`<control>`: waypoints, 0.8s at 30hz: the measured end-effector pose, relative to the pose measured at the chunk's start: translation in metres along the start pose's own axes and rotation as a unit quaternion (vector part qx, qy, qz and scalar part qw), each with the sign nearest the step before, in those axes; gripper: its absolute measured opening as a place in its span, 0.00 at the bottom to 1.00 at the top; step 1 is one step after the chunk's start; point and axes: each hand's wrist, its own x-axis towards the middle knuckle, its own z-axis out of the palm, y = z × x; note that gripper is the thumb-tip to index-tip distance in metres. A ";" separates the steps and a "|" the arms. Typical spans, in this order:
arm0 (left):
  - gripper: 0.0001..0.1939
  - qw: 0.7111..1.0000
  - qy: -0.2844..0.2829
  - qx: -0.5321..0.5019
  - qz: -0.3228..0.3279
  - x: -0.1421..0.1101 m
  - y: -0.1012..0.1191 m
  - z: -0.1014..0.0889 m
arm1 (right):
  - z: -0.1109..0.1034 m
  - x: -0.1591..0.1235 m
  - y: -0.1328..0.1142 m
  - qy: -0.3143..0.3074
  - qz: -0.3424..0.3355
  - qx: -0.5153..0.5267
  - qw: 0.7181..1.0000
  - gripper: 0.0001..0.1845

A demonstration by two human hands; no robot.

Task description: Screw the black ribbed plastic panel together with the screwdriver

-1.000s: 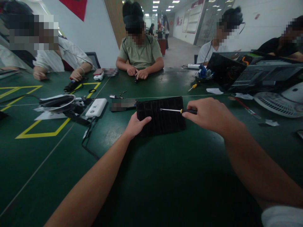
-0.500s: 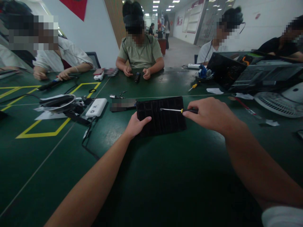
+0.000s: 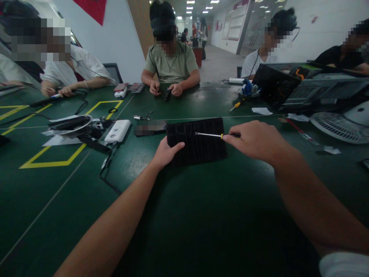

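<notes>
A flat black rectangular panel with ribs and recesses [image 3: 206, 148] is tilted up above the green table. My left hand [image 3: 167, 152] grips its left edge, thumb on the near face and the other fingers hidden behind. In my right hand [image 3: 253, 140] is a screwdriver [image 3: 210, 135] with a black and yellow handle, held between thumb and fingers. Its metal shaft points left across the panel, and the tip rests at or just over a small spot near the middle of the upper part. Whether a screw sits under the tip cannot be made out.
Left of the panel lie a white power bank [image 3: 117, 131] with a cable and a round-framed bundle [image 3: 70, 125]. Behind are small metal parts [image 3: 138, 117] and a yellow screwdriver [image 3: 236, 105]. A white fan [image 3: 340, 125] and a large open casing [image 3: 325, 90] stand right. Several people sit around the table.
The panel and my left hand stay in place. My right hand has turned slightly around the screwdriver handle, covering more of it. Across the table, a person's hand has moved onto a small black object.
</notes>
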 end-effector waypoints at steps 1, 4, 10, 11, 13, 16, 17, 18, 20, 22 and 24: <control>0.30 1.000 0.000 0.000 0.000 0.000 0.000 0.000 | 0.000 0.000 -0.001 -0.004 0.003 0.000 1.000 0.26; 0.29 1.000 -0.002 0.002 0.001 0.000 0.001 0.000 | 0.000 0.000 -0.003 -0.009 0.007 0.003 1.000 0.26; 0.29 1.000 -0.005 0.008 0.002 -0.001 0.001 -0.001 | 0.001 -0.001 -0.002 -0.005 0.002 0.010 1.000 0.22; 0.29 1.000 -0.005 0.009 0.004 0.000 0.001 -0.001 | 0.002 -0.001 -0.002 0.001 0.000 0.009 1.000 0.21; 0.29 1.000 -0.006 0.008 0.006 0.000 0.000 -0.001 | 0.003 0.000 -0.001 0.008 -0.004 0.010 1.000 0.19; 0.30 1.000 -0.006 0.005 0.007 0.001 0.000 -0.001 | 0.004 0.000 0.000 0.002 -0.006 0.014 1.000 0.19; 0.30 1.000 -0.004 0.005 0.006 0.001 0.000 -0.001 | 0.004 0.000 0.001 -0.002 -0.006 0.015 1.000 0.19; 0.30 1.000 -0.004 0.005 0.004 0.001 0.000 -0.001 | 0.004 0.001 0.001 -0.005 -0.006 0.016 1.000 0.19; 0.30 1.000 -0.004 0.004 0.001 0.001 0.000 -0.001 | 0.004 0.001 0.001 -0.008 -0.006 0.017 1.000 0.19; 0.30 1.000 -0.006 0.004 0.002 0.001 0.000 0.000 | 0.003 0.001 0.001 -0.010 -0.005 0.016 1.000 0.20; 0.29 1.000 -0.004 0.006 0.004 0.001 0.000 -0.001 | 0.003 0.001 0.001 -0.015 -0.004 0.013 1.000 0.20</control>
